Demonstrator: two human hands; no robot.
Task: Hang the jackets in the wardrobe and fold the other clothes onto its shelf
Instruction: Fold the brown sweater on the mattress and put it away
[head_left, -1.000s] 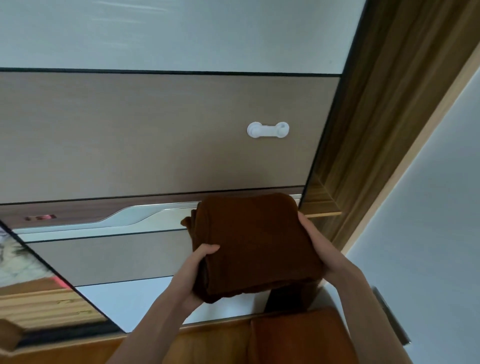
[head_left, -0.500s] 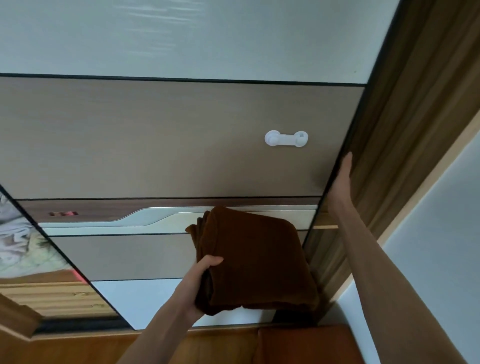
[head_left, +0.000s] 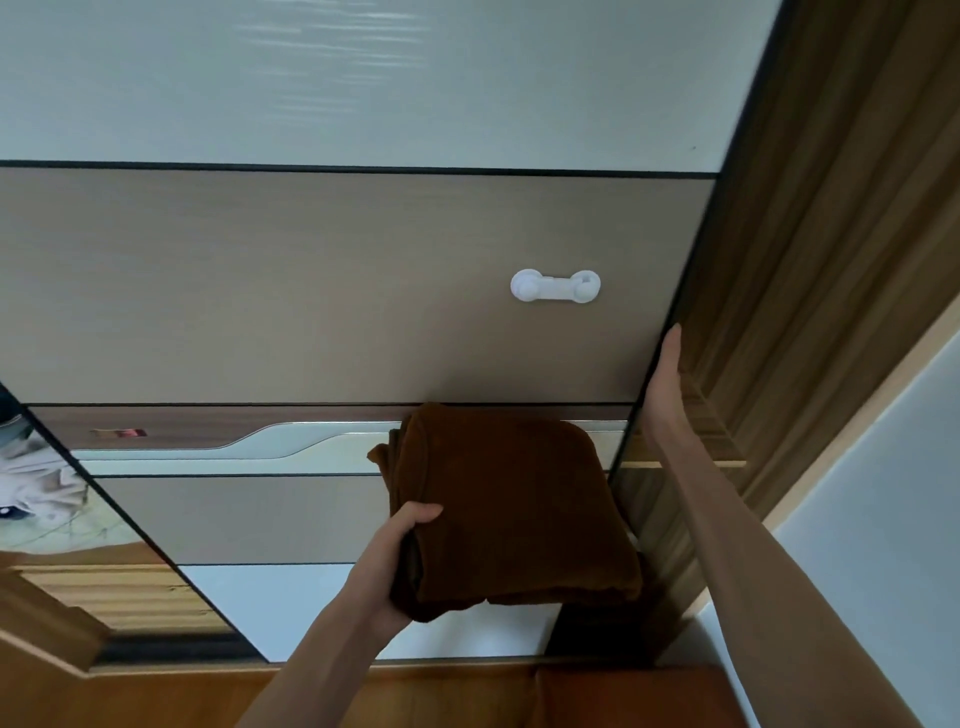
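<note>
A folded dark brown garment (head_left: 514, 509) is held up in front of the wardrobe's sliding door (head_left: 322, 291). My left hand (head_left: 400, 561) grips its lower left edge, thumb on top. My right hand (head_left: 662, 384) is raised with straight fingers, pressed flat against the door's dark right edge, beside the striped wooden wardrobe frame (head_left: 810, 291). A narrow gap to the right of the door edge shows a wooden shelf edge (head_left: 691, 460) inside. The inside of the wardrobe is otherwise hidden.
A white plastic handle (head_left: 555, 286) sits on the door's beige panel. A mirrored panel (head_left: 62, 499) at the left reflects pale clothes. A pale wall (head_left: 883, 545) is at the right and wooden flooring (head_left: 415, 696) below.
My right hand let go of the brown garment and rose to the door's right edge. My left hand now holds the garment alone. The door edge has shifted slightly left.
</note>
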